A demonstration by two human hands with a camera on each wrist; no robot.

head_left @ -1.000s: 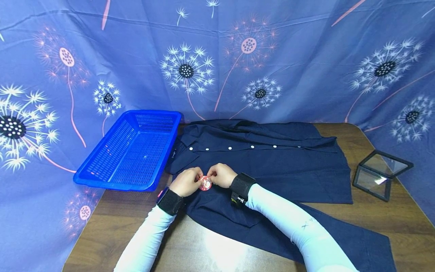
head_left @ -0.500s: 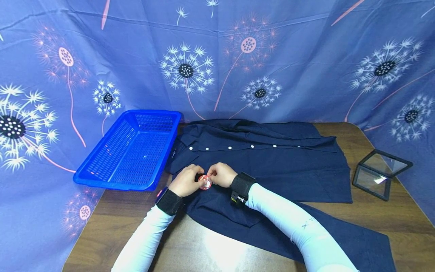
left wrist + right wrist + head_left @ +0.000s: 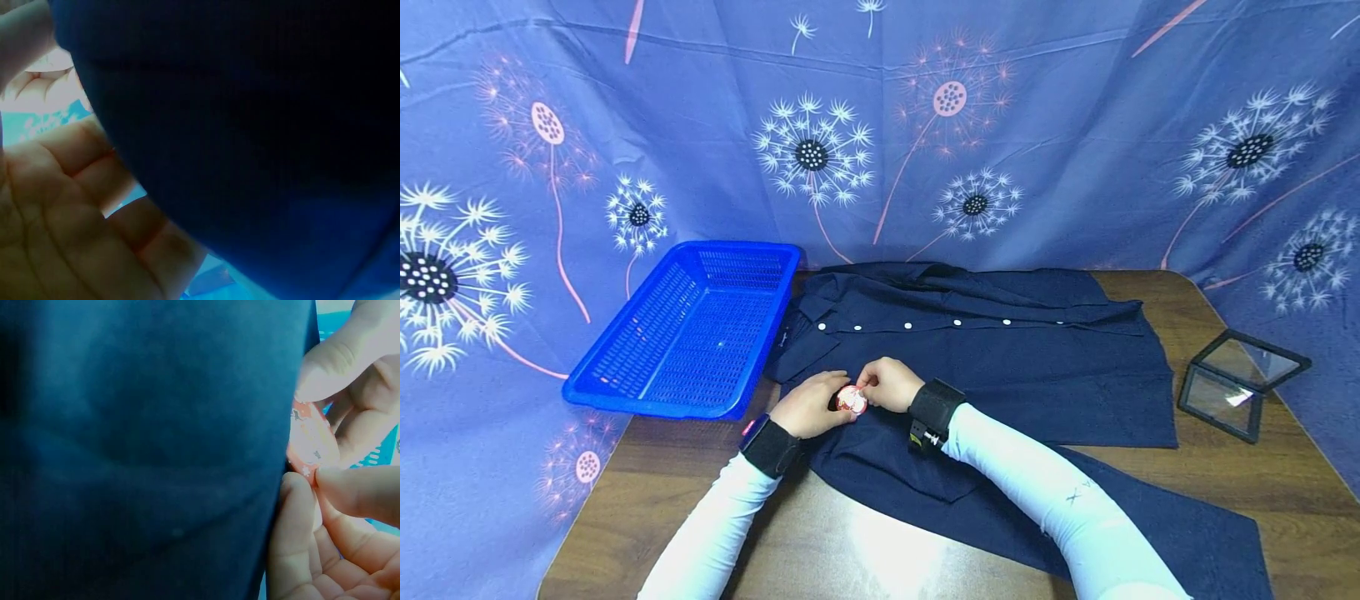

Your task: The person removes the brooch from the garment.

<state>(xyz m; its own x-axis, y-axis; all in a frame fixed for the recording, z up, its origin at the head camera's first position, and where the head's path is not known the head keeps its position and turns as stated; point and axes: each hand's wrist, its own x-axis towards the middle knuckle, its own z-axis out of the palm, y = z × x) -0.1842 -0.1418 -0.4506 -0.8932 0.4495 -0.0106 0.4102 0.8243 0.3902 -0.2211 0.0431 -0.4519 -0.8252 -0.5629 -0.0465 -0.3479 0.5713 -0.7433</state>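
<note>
A round red-and-white button badge [image 3: 851,400] is at the chest of a navy button-up shirt [image 3: 1022,375] spread on the table. My right hand [image 3: 891,386] pinches the badge's edge between thumb and index finger, as the right wrist view shows. From the other side, my left hand [image 3: 808,407] holds the badge, its thumb [image 3: 331,369] at the rim and its other fingers bent behind. In the left wrist view, dark cloth [image 3: 237,125] covers much of the frame and hides the left fingertips. The back of the badge is hidden.
A blue plastic basket [image 3: 737,414] stands left of the shirt, close to its collar. An opened black-framed clear case [image 3: 1225,404] lies on the wooden table [image 3: 1232,479] at the right. A blue dandelion-print curtain [image 3: 880,125] hangs behind.
My left thumb has slid down from the badge's face to its lower edge, and the left hand has shifted slightly lower. More of the badge's face shows. My right hand keeps its pinch.
</note>
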